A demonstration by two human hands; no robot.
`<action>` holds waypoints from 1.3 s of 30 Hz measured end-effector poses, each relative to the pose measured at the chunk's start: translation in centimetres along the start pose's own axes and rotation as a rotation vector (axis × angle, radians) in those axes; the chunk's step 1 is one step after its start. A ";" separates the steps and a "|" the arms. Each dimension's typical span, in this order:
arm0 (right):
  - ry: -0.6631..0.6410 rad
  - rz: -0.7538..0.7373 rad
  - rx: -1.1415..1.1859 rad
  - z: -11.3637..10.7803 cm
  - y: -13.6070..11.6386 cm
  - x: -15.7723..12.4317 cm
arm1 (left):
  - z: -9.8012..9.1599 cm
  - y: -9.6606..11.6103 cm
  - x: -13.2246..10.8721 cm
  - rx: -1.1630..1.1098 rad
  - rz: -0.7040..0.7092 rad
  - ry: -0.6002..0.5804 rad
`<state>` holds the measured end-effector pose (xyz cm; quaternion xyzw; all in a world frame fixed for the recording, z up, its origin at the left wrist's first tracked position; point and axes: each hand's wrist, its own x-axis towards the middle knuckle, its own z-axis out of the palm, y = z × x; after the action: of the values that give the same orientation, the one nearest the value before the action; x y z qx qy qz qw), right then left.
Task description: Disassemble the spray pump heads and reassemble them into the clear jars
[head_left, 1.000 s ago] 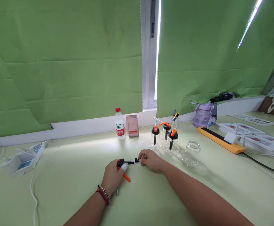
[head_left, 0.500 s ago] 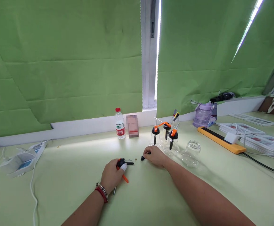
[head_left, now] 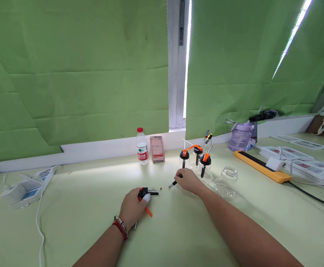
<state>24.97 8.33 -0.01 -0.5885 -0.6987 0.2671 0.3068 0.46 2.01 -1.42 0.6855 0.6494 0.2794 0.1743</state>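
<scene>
My left hand (head_left: 134, 204) is closed around a black and orange pump head (head_left: 143, 193), which rests low over the table with its black stem pointing right. An orange lever (head_left: 148, 211) and a metal rod (head_left: 135, 226) stick out below the fingers. My right hand (head_left: 188, 180) pinches a thin black tube (head_left: 174, 183). From the tube's left end a small coil spring (head_left: 170, 186) protrudes, apart from the pump head. Between the two hands a tiny brownish bead (head_left: 161, 188) lies on the table.
Behind my right hand stand several glass jars with black and orange pump heads (head_left: 205, 159). An open glass jar (head_left: 227, 181) is to their right. Farther off are a water bottle (head_left: 142, 148), a yellow power strip (head_left: 259, 167), a purple jug (head_left: 239, 137) and, left, white cables (head_left: 39, 222).
My right hand has drawn back slightly to the right with the black tube, and the coil spring at its end now shows. My left hand stays in place.
</scene>
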 end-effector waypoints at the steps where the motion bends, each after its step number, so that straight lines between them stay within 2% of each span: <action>1: -0.001 0.005 0.002 0.0 0.1 0.0 | 0.0 0.0 0.0 -0.001 0.000 -0.001; 13: -0.047 0.079 0.060 0.0 0.7 0.2 | -0.1 0.1 -0.2 -0.016 -0.007 -0.010; 25: 0.057 0.031 -0.014 -0.6 0.4 0.4 | -0.1 0.0 -0.1 -0.046 0.002 -0.013; 27: 0.027 0.031 -0.018 -0.6 0.3 0.2 | -0.1 0.0 -0.1 -0.044 0.002 -0.011; 34: -0.248 -0.069 -0.035 -0.3 0.4 -0.7 | 0.0 -0.2 0.0 -0.047 0.015 -0.003; 39: -0.228 -0.089 -0.113 0.1 0.5 -0.6 | -0.1 0.0 0.0 -0.066 0.010 -0.006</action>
<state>25.29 7.77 -0.49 -0.5391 -0.7683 0.2788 0.2033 0.38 2.02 -1.37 0.6833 0.6359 0.2995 0.1975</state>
